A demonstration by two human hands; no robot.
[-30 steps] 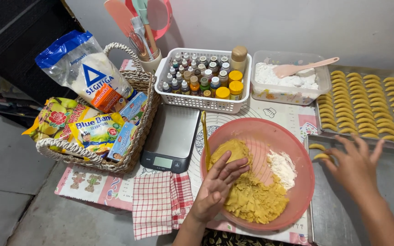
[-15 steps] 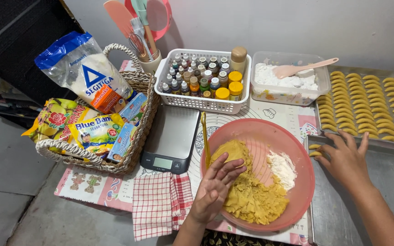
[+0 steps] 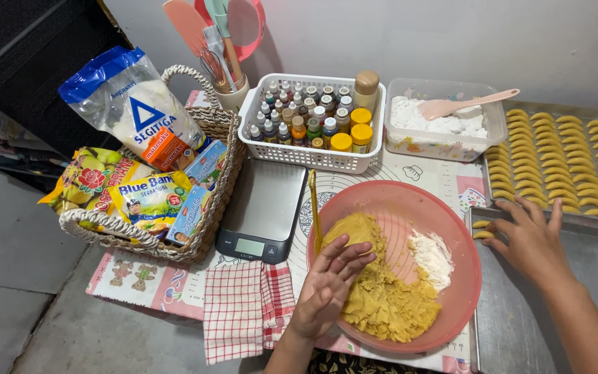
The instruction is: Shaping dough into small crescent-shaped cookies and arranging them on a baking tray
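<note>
Yellow crumbly dough mass [image 3: 382, 298]: located in round pink plastic bowl [image 3: 382, 194], beside a small heap of white flour [image 3: 432, 255] at the bowl's right wall.

Left hand [image 3: 327, 287]: palm down at the near-left edge of the dough, fingers released and fanned, grasping nothing.

Right hand [image 3: 531, 239]: palm down over the left end of the near bare metal tray [image 3: 555, 318], fingers released and spread, nothing clenched. Thumb and forefinger just beside two small yellow crescent-shaped dough pieces [image 3: 481, 229] lying in the tray's far-left corner.

Far metal tray [image 3: 590, 223]: filled with rows of matching yellow crescents [image 3: 562, 156], touching the near tray's far edge.

Procedure, judged from the layout:
1. Set each piece flat, curve facing the same way as the filled rows.
2. Leave a narrow gap between neighbours; avoid contact.
3. Start the row from the corner and work along the tray edge.
4. Release with light fingertips only; avoid pressing the shape flat.
5. Steady the bowl with the left hand so as not to tip it.

Adjacent items: flat grey digital kitchen scale [image 3: 261, 208] left of the bowl; red-and-white checked cloth [image 3: 243, 312] in front of the scale; white slotted basket of small bottles [image 3: 313, 121] and clear tub of white powder with pink spatula [image 3: 444, 125] behind.
</note>
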